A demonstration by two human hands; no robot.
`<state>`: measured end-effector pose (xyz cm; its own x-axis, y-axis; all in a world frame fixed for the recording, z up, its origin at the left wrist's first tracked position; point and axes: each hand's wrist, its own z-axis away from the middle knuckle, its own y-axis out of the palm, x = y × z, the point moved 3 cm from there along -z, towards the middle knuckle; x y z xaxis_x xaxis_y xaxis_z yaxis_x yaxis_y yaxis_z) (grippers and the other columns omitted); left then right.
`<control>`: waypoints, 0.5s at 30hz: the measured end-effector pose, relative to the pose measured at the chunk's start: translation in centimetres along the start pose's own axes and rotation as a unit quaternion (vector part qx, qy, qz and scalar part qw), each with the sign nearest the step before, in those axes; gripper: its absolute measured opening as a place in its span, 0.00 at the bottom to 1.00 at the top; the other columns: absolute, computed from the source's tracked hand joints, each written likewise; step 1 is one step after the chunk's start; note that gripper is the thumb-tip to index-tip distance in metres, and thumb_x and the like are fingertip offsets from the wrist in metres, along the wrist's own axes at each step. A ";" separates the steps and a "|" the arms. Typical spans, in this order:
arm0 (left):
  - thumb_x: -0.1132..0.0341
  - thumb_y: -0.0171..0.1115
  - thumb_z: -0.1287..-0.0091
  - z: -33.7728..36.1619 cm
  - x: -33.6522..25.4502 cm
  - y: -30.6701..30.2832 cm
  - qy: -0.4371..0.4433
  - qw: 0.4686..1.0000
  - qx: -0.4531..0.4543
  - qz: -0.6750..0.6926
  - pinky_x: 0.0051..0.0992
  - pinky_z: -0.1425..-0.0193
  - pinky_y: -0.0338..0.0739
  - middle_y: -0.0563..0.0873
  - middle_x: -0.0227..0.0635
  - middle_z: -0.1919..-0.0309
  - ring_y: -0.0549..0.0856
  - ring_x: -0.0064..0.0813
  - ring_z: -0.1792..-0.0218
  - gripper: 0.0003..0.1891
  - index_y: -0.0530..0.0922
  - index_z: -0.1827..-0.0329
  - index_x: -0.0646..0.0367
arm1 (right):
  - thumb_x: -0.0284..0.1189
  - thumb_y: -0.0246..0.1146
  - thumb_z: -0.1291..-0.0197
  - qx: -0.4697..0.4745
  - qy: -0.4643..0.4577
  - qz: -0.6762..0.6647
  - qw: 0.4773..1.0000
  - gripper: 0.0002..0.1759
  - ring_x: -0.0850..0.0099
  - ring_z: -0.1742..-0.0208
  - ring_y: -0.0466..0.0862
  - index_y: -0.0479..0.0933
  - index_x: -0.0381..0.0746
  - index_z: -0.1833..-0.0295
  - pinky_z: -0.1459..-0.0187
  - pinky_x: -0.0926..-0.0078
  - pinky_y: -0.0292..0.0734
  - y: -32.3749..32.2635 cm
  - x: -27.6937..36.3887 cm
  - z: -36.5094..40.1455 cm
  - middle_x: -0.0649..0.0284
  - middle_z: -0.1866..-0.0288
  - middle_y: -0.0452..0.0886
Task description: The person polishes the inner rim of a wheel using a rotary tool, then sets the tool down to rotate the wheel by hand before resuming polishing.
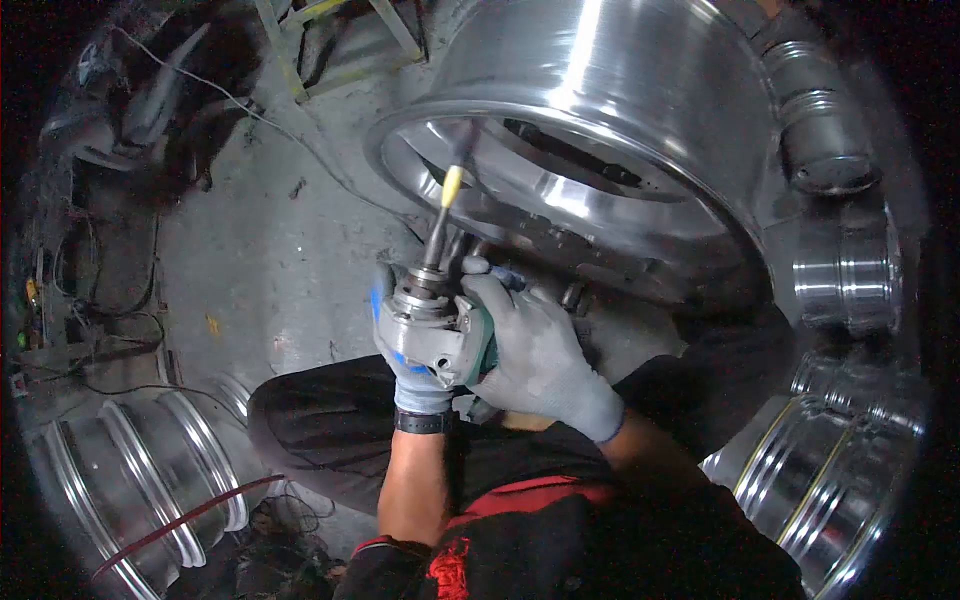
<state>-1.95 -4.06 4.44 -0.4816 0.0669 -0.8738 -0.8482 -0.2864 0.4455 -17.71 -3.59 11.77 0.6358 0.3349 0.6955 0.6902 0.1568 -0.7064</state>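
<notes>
A power tool (435,335) with a metal head and a green body is held between my two gloved hands. Its long shaft ends in a yellow piece (452,186) that points up at the opening of a large shiny metal wheel rim (600,75). My left hand (420,385), in a grey glove with blue marks, wraps the left side of the tool, partly hidden behind it. Around the green body on the right, my right hand (535,345) is closed. Whether the yellow piece touches the rim I cannot tell.
More metal rims stand at the lower left (150,465), lower right (815,480) and right edge (850,270). A yellowish metal frame (290,60) is at the top left. A cable (240,103) crosses the grey floor (250,250), and a red hose (200,510) lies lower left.
</notes>
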 end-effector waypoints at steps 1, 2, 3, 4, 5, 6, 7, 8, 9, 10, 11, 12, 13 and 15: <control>0.66 0.60 0.19 0.1 -0.3 1.0 -0.061 0.988 0.066 0.123 0.29 0.53 0.86 0.93 0.45 0.54 0.89 0.29 0.64 0.14 0.80 0.39 0.67 | 0.36 0.75 0.43 0.003 -0.001 0.004 1.000 0.44 0.43 0.43 0.88 0.68 0.34 0.22 0.39 0.44 0.80 0.2 -0.1 0.2 0.43 0.46 0.87; 0.61 0.56 0.12 0.2 -0.6 2.0 -0.120 0.953 0.131 0.244 0.29 0.54 0.86 0.93 0.45 0.54 0.88 0.30 0.66 0.15 0.83 0.44 0.65 | 0.36 0.76 0.43 -0.004 0.012 0.013 1.000 0.45 0.42 0.43 0.88 0.68 0.34 0.22 0.39 0.44 0.80 0.2 -0.1 0.5 0.43 0.45 0.87; 0.61 0.56 0.12 0.3 -1.0 2.4 -0.119 0.952 0.129 0.249 0.29 0.54 0.86 0.93 0.45 0.54 0.88 0.30 0.66 0.15 0.83 0.44 0.65 | 0.36 0.76 0.44 -0.010 0.024 0.022 0.999 0.46 0.42 0.43 0.88 0.67 0.34 0.21 0.39 0.44 0.80 0.2 -0.2 0.7 0.42 0.45 0.87; 0.58 0.52 0.10 0.3 -1.0 2.5 -0.158 0.955 0.075 0.238 0.29 0.55 0.86 0.92 0.45 0.54 0.88 0.31 0.66 0.17 0.82 0.46 0.64 | 0.36 0.76 0.44 -0.006 0.023 0.025 0.999 0.46 0.42 0.43 0.88 0.67 0.34 0.21 0.39 0.44 0.80 0.4 -0.3 0.9 0.42 0.45 0.87; 0.56 0.48 0.08 0.4 -0.8 2.5 -0.196 0.954 0.020 0.226 0.30 0.56 0.86 0.92 0.45 0.55 0.87 0.31 0.67 0.20 0.82 0.47 0.64 | 0.36 0.76 0.44 -0.003 0.024 0.015 1.000 0.45 0.42 0.43 0.88 0.67 0.35 0.22 0.39 0.44 0.80 0.5 -0.4 1.0 0.42 0.45 0.88; 0.56 0.48 0.08 0.2 -0.2 1.9 -0.194 0.954 0.018 0.229 0.30 0.56 0.86 0.92 0.45 0.55 0.87 0.31 0.67 0.20 0.82 0.47 0.64 | 0.36 0.76 0.43 -0.001 0.025 0.005 1.000 0.45 0.42 0.43 0.88 0.67 0.35 0.22 0.39 0.44 0.79 0.6 -0.4 1.0 0.42 0.45 0.88; 0.42 0.46 0.12 -0.2 0.1 1.7 -0.199 0.918 0.099 0.328 0.32 0.54 0.86 0.91 0.47 0.54 0.89 0.36 0.62 0.33 0.80 0.39 0.71 | 0.36 0.76 0.43 0.003 0.023 0.005 1.000 0.45 0.42 0.43 0.88 0.67 0.35 0.22 0.39 0.44 0.79 0.6 -0.1 0.8 0.42 0.45 0.88; 0.28 0.43 0.17 -0.3 0.1 1.5 -0.199 0.866 0.180 0.421 0.34 0.52 0.86 0.91 0.50 0.53 0.90 0.41 0.56 0.49 0.79 0.32 0.78 | 0.35 0.75 0.43 0.012 0.025 0.003 1.000 0.44 0.42 0.43 0.88 0.68 0.35 0.22 0.39 0.44 0.79 0.5 0.3 0.4 0.42 0.46 0.88; 0.28 0.43 0.17 -0.3 0.4 0.8 -0.198 0.866 0.179 0.422 0.34 0.52 0.86 0.91 0.50 0.53 0.90 0.41 0.56 0.49 0.79 0.32 0.78 | 0.35 0.75 0.43 0.020 0.028 0.000 0.999 0.43 0.42 0.43 0.89 0.69 0.35 0.23 0.38 0.44 0.79 0.6 0.7 0.0 0.42 0.47 0.88; 0.30 0.45 0.17 -0.4 0.0 0.0 -0.128 0.961 0.117 0.216 0.33 0.51 0.86 0.91 0.50 0.53 0.90 0.40 0.56 0.48 0.79 0.32 0.78 | 0.34 0.74 0.42 0.011 0.013 0.016 1.000 0.41 0.43 0.44 0.89 0.70 0.36 0.24 0.38 0.45 0.79 0.7 0.9 -0.5 0.43 0.49 0.89; 0.31 0.47 0.16 -0.5 -0.6 -0.6 -0.051 0.997 0.049 -0.004 0.32 0.50 0.87 0.91 0.50 0.53 0.90 0.39 0.56 0.46 0.79 0.33 0.78 | 0.34 0.74 0.42 0.011 0.012 0.017 1.000 0.41 0.43 0.44 0.89 0.70 0.36 0.24 0.38 0.45 0.79 0.9 0.9 -0.7 0.43 0.49 0.89; 0.32 0.49 0.16 -0.5 -1.3 -1.2 0.029 0.974 -0.022 -0.222 0.31 0.49 0.87 0.91 0.50 0.53 0.89 0.38 0.56 0.45 0.79 0.33 0.78 | 0.34 0.74 0.42 0.005 -0.003 0.010 1.000 0.40 0.43 0.44 0.89 0.70 0.36 0.24 0.38 0.46 0.79 1.2 0.9 -0.8 0.43 0.50 0.89; 0.32 0.49 0.16 -0.5 -1.0 -1.6 0.029 0.975 -0.022 -0.221 0.31 0.49 0.87 0.91 0.50 0.53 0.89 0.38 0.56 0.45 0.79 0.33 0.78 | 0.34 0.74 0.42 -0.002 -0.016 0.004 1.000 0.40 0.43 0.44 0.89 0.70 0.37 0.24 0.38 0.47 0.79 1.2 0.9 -0.8 0.43 0.50 0.89; 0.53 0.51 0.11 -0.6 1.5 -2.0 -0.135 0.944 0.065 0.295 0.26 0.50 0.88 0.90 0.42 0.54 0.89 0.30 0.61 0.23 0.79 0.35 0.67 | 0.34 0.74 0.42 0.006 0.004 0.020 1.000 0.41 0.43 0.44 0.89 0.70 0.36 0.24 0.37 0.48 0.79 1.1 0.8 -0.4 0.43 0.49 0.89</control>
<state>-0.85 -3.94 2.12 -0.9019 0.1780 -0.3936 -0.4271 -0.2315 0.8740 -16.32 -3.54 11.64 0.6651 0.3339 0.6679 0.6603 0.1546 -0.7349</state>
